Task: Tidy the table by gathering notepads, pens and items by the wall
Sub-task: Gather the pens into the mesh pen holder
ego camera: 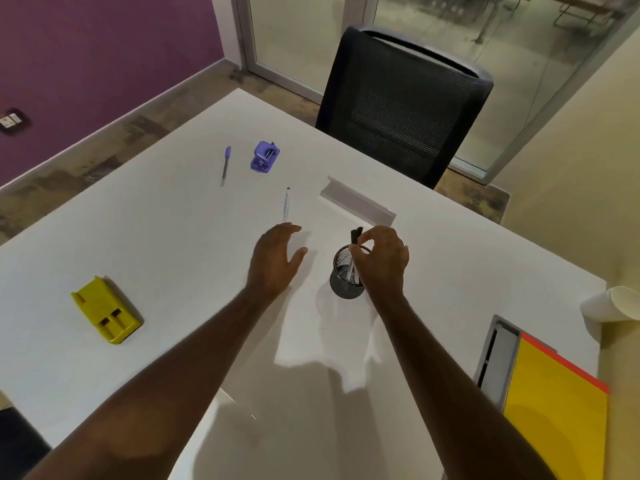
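- Hands first: the right hand (381, 259) is over the black mesh pen cup (347, 277), its fingers curled and pinching a pale pen (351, 268) that stands tilted inside the cup; dark pen tops (356, 234) stick up just beyond its fingertips.
- The left hand (273, 259) hovers just left of the cup with fingers spread wide and relaxed, holding nothing; whether it touches the white table (166, 258) cannot be told.
- A clear pen with a blue cap (286, 204) lies on the table just beyond the left hand's fingertips, one end nearly at them.
- Farther out and to the left of that hand lies a second pen with a purple cap (225, 165), and just to its right a purple hole punch (264, 156); the two are near each other but apart.
- A yellow stapler-like item (106, 311) sits well to the left of the left forearm.
- A grey angled name holder (356, 200) lies just beyond the right hand, past the cup.
- A white sheet of paper (311, 334) lies under the cup and between the two forearms.
- To the right of the right forearm, at the table's edge, a yellow notepad with a red border (561, 403) lies beside a grey cable slot (497, 358).
- A paper cup (613, 304) lies tipped on its side farther right.
- A black mesh chair (405, 102) stands beyond the table.
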